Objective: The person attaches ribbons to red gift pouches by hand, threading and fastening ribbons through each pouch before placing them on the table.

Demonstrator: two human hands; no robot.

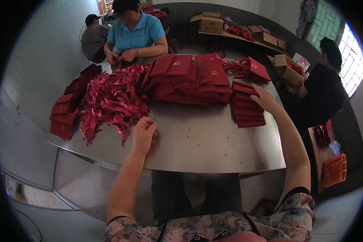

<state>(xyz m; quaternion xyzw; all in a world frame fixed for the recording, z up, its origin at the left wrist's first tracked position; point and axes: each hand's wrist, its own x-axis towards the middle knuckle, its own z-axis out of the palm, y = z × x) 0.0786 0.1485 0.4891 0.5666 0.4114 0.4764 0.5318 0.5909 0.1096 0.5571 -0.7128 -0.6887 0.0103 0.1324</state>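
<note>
My left hand (144, 135) is just above the metal table (181, 149), its fingers curled in with the thumb against them. Whatever it may pinch is too small to make out. Beside it lies a big heap of shiny dark red ribbons (115, 101). On the right, my right hand (264, 99) rests with fingers stretched out on the side of an overlapping row of flat red gift bags (246, 111). Between the hands and farther back sits a large pile of red gift bags (189, 82) with gold emblems.
Across the table a person in a blue shirt (135, 34) handles something small. More red bags (63, 115) line the left edge. Another person in black (324, 90) sits at the right near a cardboard box (288, 72). An orange bag (334, 170) lies lower right.
</note>
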